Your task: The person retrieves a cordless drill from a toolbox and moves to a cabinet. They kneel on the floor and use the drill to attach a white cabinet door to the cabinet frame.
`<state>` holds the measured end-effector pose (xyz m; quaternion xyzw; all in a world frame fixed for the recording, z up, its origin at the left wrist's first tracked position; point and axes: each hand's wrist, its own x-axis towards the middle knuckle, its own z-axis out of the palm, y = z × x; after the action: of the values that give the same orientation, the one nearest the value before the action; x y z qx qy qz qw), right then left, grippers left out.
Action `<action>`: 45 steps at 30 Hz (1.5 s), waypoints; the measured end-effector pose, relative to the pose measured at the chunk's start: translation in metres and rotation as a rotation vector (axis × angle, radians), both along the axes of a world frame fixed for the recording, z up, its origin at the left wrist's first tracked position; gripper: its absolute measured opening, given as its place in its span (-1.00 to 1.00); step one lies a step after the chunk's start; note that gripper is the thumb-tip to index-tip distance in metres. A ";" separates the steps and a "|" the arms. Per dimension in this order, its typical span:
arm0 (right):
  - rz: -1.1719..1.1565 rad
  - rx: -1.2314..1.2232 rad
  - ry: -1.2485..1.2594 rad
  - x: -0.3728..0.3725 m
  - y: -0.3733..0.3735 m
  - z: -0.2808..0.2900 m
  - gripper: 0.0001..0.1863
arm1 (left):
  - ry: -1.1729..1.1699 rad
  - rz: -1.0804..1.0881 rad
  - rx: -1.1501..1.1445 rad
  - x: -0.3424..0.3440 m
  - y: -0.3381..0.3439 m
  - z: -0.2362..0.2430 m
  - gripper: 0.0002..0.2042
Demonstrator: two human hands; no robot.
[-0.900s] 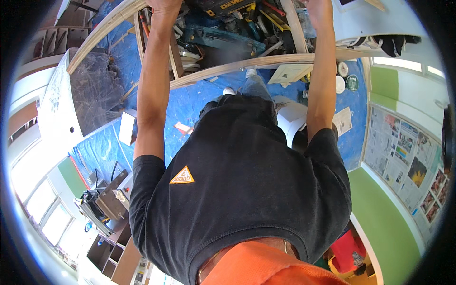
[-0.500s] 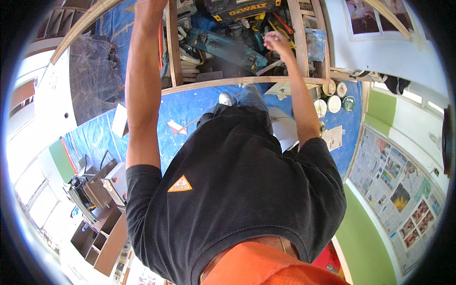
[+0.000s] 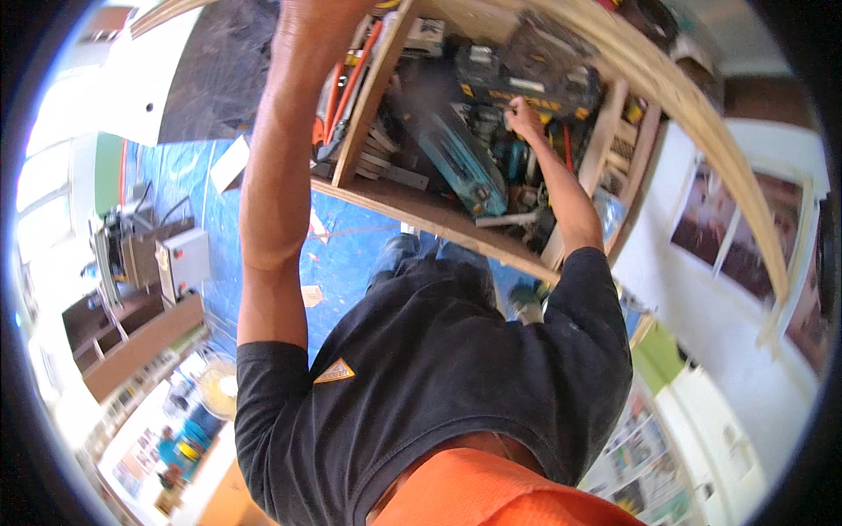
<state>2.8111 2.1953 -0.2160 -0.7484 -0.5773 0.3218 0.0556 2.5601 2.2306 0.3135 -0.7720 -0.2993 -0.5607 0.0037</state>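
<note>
A person in a black T-shirt point(image 3: 421, 386) leans over a plywood shelf unit point(image 3: 421, 210) crammed w/ tools: one black-and-yellow tool case point(image 3: 526, 79), one teal power tool point(image 3: 460, 162) lying diagonally in front of it, two orange cables point(image 3: 346, 83) running down the left bay, and a stack of grey flat pieces point(image 3: 373, 145) beside the divider; smaller items too jumbled to count. Two hands in view. Right hand point(image 3: 524, 116) is loosely curled, fingers bent, resting against the lower edge of the tool case; whether it actually grips anything can't be told. Right arm stretches up and fwd from the shoulder, elbow nearly straight, over the shelf's front board. Left hand point(image 3: 320, 13) sits at the top edge of frame, mostly cut off, by the upright wooden divider point(image 3: 373, 96); open or closed can't be told. Left arm is extended almost straight, forearm running alongside the divider. Below: blue floor sheeting point(image 3: 351, 254), one grey control box point(image 3: 184, 259) at left.
</note>
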 end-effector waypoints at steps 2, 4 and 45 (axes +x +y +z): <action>0.143 0.213 -0.139 0.017 0.046 0.001 -0.64 | 0.047 0.063 -0.025 -0.002 0.006 0.003 -0.82; 0.238 0.353 -0.227 0.031 0.085 0.001 -0.62 | 0.091 0.095 -0.085 -0.002 0.010 0.000 -0.84; 0.559 0.214 -0.146 -0.028 -0.019 0.202 -0.57 | 0.112 0.208 -0.307 -0.004 -0.010 0.006 -0.88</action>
<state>2.7826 2.1761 -0.0136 -0.5717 -0.7938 0.2073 0.0021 2.5566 2.2202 0.3198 -0.7584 -0.4588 -0.4612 -0.0397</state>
